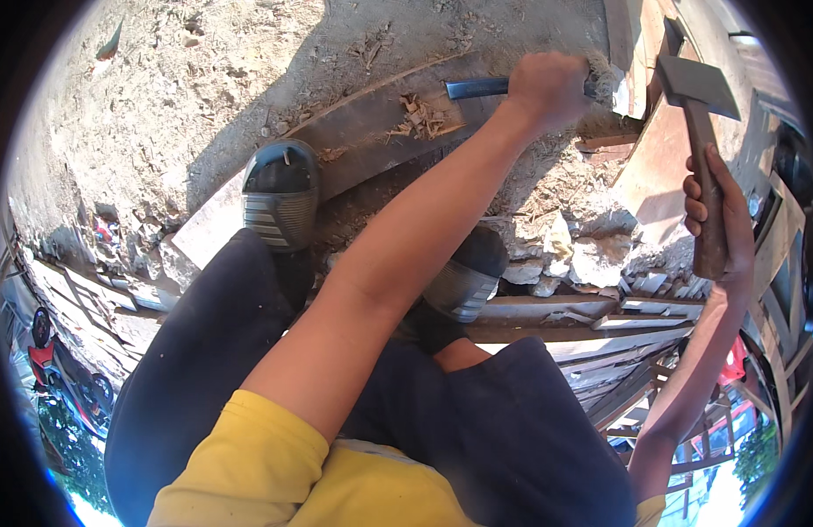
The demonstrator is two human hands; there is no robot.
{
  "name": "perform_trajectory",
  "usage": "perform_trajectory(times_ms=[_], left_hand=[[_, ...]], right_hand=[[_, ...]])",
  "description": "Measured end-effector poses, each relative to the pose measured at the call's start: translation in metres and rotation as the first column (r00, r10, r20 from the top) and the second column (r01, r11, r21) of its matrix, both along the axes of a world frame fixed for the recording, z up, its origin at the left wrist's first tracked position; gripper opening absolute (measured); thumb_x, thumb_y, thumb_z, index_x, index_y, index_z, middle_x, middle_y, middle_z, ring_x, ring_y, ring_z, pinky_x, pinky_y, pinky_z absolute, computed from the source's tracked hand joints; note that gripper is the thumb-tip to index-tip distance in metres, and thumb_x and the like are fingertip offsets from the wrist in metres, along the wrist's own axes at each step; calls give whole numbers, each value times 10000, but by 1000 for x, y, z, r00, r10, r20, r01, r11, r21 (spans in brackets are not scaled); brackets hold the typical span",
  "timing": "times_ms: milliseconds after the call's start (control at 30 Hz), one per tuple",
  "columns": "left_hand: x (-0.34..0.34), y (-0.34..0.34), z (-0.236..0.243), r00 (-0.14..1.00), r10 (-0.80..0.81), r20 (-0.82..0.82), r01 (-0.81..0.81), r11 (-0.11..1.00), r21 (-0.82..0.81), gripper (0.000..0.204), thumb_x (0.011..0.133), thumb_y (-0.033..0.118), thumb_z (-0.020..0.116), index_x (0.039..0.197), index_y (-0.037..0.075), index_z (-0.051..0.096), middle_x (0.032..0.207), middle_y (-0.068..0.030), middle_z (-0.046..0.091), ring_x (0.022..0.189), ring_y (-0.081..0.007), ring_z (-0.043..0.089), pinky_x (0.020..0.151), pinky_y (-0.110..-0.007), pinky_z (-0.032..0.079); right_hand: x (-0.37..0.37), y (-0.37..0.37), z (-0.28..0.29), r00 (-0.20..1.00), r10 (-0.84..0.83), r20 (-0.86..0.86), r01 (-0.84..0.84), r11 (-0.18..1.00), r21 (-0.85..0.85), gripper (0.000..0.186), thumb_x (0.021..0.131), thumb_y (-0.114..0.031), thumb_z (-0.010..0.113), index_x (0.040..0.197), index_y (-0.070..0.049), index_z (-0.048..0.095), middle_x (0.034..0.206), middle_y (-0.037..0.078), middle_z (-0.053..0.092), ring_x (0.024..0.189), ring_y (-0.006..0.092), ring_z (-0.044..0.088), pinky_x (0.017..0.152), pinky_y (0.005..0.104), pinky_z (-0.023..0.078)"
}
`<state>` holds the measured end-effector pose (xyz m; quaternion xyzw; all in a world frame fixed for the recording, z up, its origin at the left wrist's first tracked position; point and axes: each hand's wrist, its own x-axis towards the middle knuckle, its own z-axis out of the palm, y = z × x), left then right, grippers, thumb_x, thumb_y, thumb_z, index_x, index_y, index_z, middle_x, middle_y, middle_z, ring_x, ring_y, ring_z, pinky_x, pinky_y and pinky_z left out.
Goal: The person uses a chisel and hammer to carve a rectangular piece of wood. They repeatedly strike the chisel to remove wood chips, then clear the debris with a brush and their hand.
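Note:
My left arm reaches across to the upper right, where my left hand [549, 90] is closed in a fist round a chisel [476, 88]. Its flat bluish steel end sticks out to the left, over a brown wooden plank [362, 132]. A short dark end shows on the fist's other side. Wood chips [419, 119] lie on the plank beside the chisel. At the right, my right hand [727, 211] grips the wooden handle of a hammer [700, 88]. The hammer is held up with its blocky dark head on top, apart from the chisel.
My dark left shoe [281, 195] rests on the plank; my right shoe [468, 274] is below it. Rubble stones [599, 261] and stacked boards [556, 329] lie nearer. Planks [657, 176] lean at the right. A red motorcycle [64, 373] stands far left.

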<state>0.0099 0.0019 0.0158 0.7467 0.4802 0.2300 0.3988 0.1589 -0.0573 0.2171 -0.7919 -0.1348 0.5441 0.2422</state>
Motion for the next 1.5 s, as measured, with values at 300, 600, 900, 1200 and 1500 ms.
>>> perform_trajectory(times_ms=[300, 600, 900, 1200, 1500], left_hand=[[10, 0, 0, 999, -46, -16, 45, 999, -31, 227, 660, 246, 672, 776, 52, 649, 778, -163, 646, 769, -314, 640, 682, -400, 515], [9, 4, 3, 1000, -29, -8, 29, 997, -70, 246, 670, 258, 658, 813, 58, 656, 784, -158, 648, 773, -316, 640, 722, -399, 512], [7, 2, -9, 996, -28, -83, 20, 995, -94, 268, 644, 277, 683, 812, 70, 655, 770, -148, 648, 755, -317, 642, 688, -406, 518], [14, -4, -12, 995, -98, -36, 96, 994, -45, 285, 657, 272, 661, 843, 57, 638, 777, -155, 641, 780, -334, 631, 692, -420, 508], [12, -4, -8, 998, -46, -46, 40, 992, -118, 236, 648, 210, 643, 839, 71, 659, 782, -168, 645, 763, -331, 639, 692, -406, 517]], right_hand=[[6, 15, -45, 985, -138, 103, 112, 967, 228, 296, 909, -354, 508, 809, -85, 437, 600, -17, 429, 446, 72, 403, 386, 204, 372], [52, -5, -13, 960, -158, -232, 164, 986, 7, 291, 938, -320, 456, 958, -30, 476, 616, -12, 447, 409, 34, 430, 318, 169, 382], [-6, 4, -52, 973, -48, -226, 38, 998, -50, 282, 900, -334, 526, 844, -69, 450, 617, -13, 439, 441, 52, 427, 382, 185, 396], [69, 6, -9, 988, -23, -152, 27, 999, 19, 213, 930, -297, 476, 897, -88, 482, 617, -33, 442, 460, 37, 436, 386, 162, 375], [-29, -5, -54, 983, -43, -176, 18, 990, -142, 298, 899, -366, 520, 904, -74, 459, 589, -16, 446, 409, 47, 413, 354, 193, 379]])
